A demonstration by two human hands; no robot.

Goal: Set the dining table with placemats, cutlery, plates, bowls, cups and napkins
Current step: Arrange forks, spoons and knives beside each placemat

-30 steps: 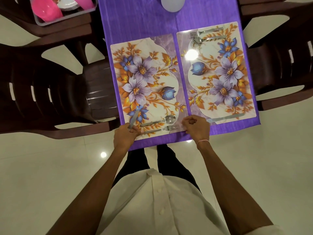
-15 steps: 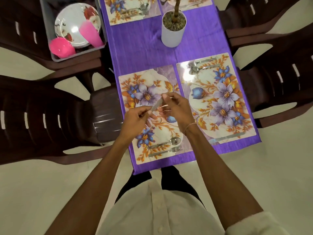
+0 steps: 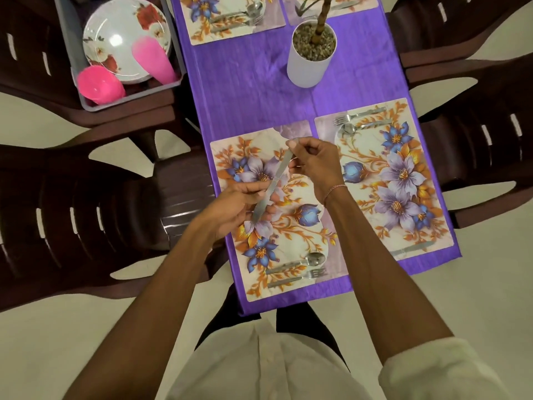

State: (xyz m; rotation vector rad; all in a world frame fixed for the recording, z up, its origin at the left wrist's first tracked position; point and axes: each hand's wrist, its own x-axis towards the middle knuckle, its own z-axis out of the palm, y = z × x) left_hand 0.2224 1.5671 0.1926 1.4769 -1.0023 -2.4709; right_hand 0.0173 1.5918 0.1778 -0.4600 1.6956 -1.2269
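Note:
Both hands hold a table knife (image 3: 274,183) above the near-left floral placemat (image 3: 259,157). My left hand (image 3: 233,209) grips its lower end. My right hand (image 3: 315,166) pinches its upper end near the mat's far edge. A spoon (image 3: 300,261) and a fork (image 3: 300,277) lie at that mat's near end. The near-right placemat (image 3: 375,145) carries a fork (image 3: 359,114) and spoon (image 3: 362,127) at its far end and a knife (image 3: 412,248) at its near end. Two more placemats with cutlery (image 3: 236,18) lie at the far end of the purple cloth (image 3: 248,82).
A grey tray (image 3: 86,106) on the far-left chair holds floral plates (image 3: 115,33) and pink cups (image 3: 99,85). A white pot with a plant (image 3: 310,67) stands mid-table. Dark brown chairs (image 3: 72,215) flank both sides, on a pale tiled floor.
Both hands have left the near edge of the mat. They lifted the knife from beside the spoon and fork and carried it up toward the mat's far end.

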